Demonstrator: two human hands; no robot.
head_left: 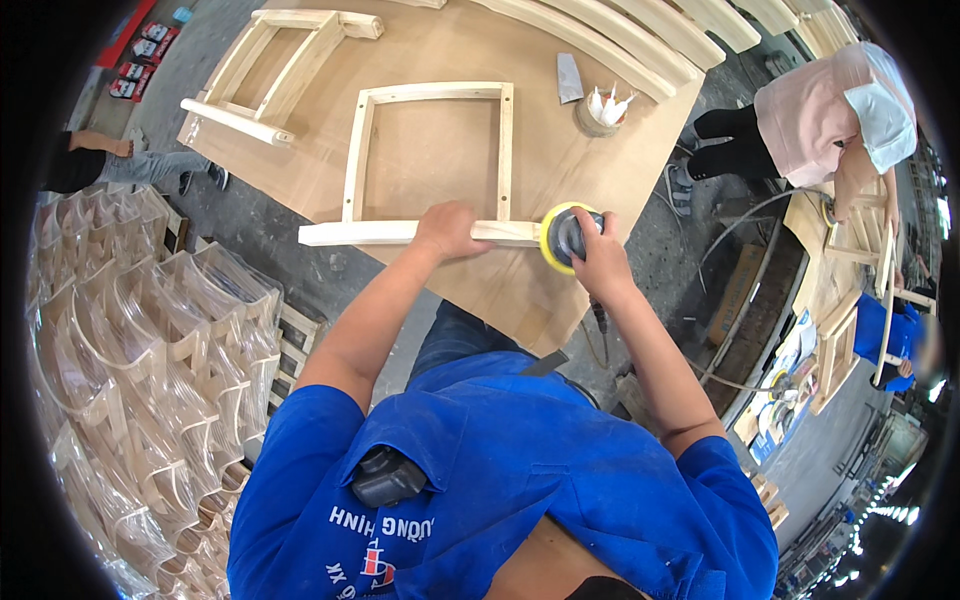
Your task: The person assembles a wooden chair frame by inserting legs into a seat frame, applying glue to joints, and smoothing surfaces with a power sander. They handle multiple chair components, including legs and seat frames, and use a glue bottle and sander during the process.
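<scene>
A pale wooden frame (pixel 505 150) lies on the brown work table, its thick near rail (pixel 355 233) running left to right in front of me. My left hand (pixel 453 231) is wrapped over the middle of that rail. In my right hand (pixel 601 262) is a round sander (pixel 566 238) with a yellow rim and dark body. The sander stands on edge against the rail's right end, its pad facing left. Part of the rail is hidden behind my left hand.
Another wooden frame (pixel 283 80) lies at the table's far left. A pot of white-tipped bottles (pixel 602 112), a grey scraper (pixel 569 78) and several curved slats (pixel 640 45) sit farther back. Wrapped wooden parts (pixel 150 350) are stacked left. A person (pixel 815 115) works at right.
</scene>
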